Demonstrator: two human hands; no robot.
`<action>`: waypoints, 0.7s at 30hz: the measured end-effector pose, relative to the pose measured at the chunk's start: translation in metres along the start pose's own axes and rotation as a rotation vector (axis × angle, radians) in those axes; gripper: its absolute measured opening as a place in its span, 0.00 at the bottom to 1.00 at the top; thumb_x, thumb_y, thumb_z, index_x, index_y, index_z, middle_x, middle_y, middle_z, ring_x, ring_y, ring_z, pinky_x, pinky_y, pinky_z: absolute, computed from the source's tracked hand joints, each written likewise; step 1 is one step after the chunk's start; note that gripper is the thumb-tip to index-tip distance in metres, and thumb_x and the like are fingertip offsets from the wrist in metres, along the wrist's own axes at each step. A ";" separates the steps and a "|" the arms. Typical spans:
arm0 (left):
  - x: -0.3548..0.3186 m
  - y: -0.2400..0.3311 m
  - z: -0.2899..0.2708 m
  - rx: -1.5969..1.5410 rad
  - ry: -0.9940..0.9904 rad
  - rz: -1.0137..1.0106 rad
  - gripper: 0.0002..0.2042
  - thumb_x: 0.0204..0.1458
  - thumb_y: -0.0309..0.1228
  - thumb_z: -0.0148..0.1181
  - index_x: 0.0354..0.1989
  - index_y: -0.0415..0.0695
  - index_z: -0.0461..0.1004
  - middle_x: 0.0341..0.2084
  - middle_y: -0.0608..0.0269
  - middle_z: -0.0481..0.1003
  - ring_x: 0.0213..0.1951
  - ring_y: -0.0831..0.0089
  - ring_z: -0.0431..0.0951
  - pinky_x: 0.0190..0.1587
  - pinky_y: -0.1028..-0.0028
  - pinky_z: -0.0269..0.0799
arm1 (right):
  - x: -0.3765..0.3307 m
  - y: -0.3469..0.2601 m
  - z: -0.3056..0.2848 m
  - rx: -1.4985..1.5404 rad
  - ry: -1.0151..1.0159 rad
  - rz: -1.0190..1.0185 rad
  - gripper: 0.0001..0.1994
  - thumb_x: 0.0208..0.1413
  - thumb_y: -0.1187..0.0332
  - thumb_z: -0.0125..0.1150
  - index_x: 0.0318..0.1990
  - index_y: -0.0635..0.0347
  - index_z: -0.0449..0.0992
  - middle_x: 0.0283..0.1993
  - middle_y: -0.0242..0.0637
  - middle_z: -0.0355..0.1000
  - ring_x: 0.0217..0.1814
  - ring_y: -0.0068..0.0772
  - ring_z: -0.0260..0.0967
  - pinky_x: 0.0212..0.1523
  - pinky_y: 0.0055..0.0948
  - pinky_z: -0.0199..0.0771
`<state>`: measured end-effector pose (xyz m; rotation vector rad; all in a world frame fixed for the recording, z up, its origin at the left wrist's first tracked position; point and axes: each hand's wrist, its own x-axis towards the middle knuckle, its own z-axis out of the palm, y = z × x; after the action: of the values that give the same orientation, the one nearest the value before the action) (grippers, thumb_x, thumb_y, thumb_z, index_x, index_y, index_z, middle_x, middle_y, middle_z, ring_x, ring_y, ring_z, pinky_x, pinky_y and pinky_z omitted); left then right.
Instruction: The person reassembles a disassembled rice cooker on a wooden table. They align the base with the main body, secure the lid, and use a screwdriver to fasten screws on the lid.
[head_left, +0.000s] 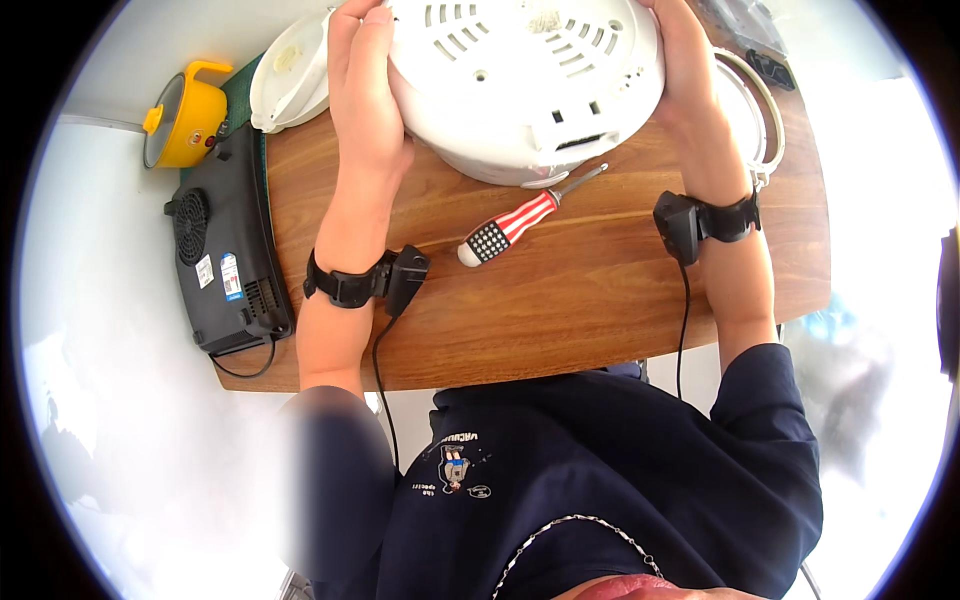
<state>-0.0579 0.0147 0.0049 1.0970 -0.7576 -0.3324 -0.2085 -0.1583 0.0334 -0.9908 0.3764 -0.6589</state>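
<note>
Between my two hands is a round white rice cooker (510,100), its vented base with slots and screw holes facing me. My left hand (367,100) is closed around its left side, thumb near the rim. On the opposite side, my right hand (690,75) grips the edge; those fingertips are cut off by the top of the picture. Just below the cooker, on the wooden table (560,300), lies a screwdriver (510,225) with a red-and-white striped, black-checked handle. Its metal shaft points up and to the right, near the cooker's lower edge.
At left, a black induction-cooker-like appliance (225,260) lies underside up, vent showing. Behind it stands a yellow pot (185,120). A white lid-like part (290,75) rests at the back left, and a white ring-shaped part (775,110) at the right. Black cables hang from both wristbands.
</note>
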 end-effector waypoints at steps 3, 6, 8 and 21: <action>-0.003 0.014 0.002 0.010 -0.065 0.117 0.22 0.70 0.38 0.42 0.64 0.33 0.64 0.57 0.53 0.73 0.58 0.70 0.72 0.62 0.70 0.66 | 0.003 0.002 -0.013 -0.139 -0.068 -0.160 0.22 0.70 0.63 0.49 0.66 0.65 0.63 0.55 0.43 0.73 0.52 0.28 0.72 0.53 0.32 0.76; -0.002 0.017 -0.007 0.269 -0.133 0.390 0.24 0.69 0.37 0.41 0.66 0.32 0.62 0.59 0.51 0.71 0.59 0.69 0.70 0.63 0.69 0.65 | -0.004 -0.001 -0.004 -0.093 -0.118 -0.227 0.21 0.70 0.63 0.49 0.64 0.65 0.63 0.53 0.41 0.72 0.51 0.25 0.70 0.52 0.28 0.73; -0.004 0.016 -0.008 0.270 -0.123 0.436 0.26 0.71 0.42 0.40 0.68 0.33 0.61 0.60 0.52 0.70 0.60 0.69 0.70 0.63 0.70 0.64 | -0.002 -0.002 -0.005 -0.127 -0.127 -0.286 0.18 0.68 0.65 0.49 0.61 0.64 0.64 0.52 0.39 0.72 0.51 0.24 0.69 0.51 0.26 0.73; -0.003 0.023 -0.018 0.274 -0.256 0.617 0.21 0.57 0.30 0.50 0.58 0.34 0.61 0.64 0.35 0.63 0.62 0.56 0.68 0.68 0.57 0.59 | -0.009 -0.007 -0.012 -0.502 -0.173 -0.490 0.19 0.74 0.53 0.49 0.58 0.60 0.67 0.59 0.38 0.73 0.54 0.21 0.70 0.56 0.26 0.72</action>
<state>-0.0503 0.0392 0.0195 1.0249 -1.3527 0.1660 -0.2247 -0.1623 0.0337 -1.6358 0.1417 -0.9340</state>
